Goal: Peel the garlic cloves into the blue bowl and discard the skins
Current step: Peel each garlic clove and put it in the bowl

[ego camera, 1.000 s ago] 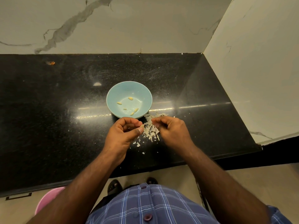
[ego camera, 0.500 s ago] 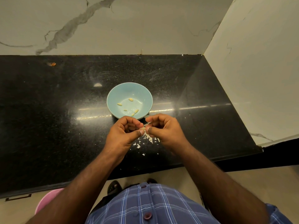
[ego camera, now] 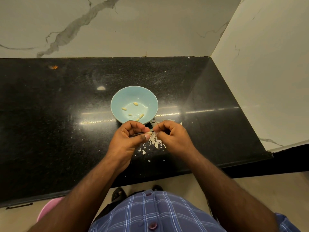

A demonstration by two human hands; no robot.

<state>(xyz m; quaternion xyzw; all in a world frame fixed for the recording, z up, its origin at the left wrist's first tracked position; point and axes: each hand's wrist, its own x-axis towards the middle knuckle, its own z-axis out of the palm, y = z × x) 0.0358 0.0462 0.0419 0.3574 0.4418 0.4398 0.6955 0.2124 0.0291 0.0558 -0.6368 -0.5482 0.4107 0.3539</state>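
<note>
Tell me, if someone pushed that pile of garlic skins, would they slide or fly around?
Probably scatter. The garlic skins look thin, curled and papery, so they are likely very light, and loose flakes already lie apart on the black counter. They would likely bend or crumple, not stay stiff.

Bowl and skins amid bare counter

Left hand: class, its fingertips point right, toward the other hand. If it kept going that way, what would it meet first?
Most likely the right hand: the left hand pinches a small pale garlic clove whose other end the right fingertips already touch. Depth is uncertain.
</note>
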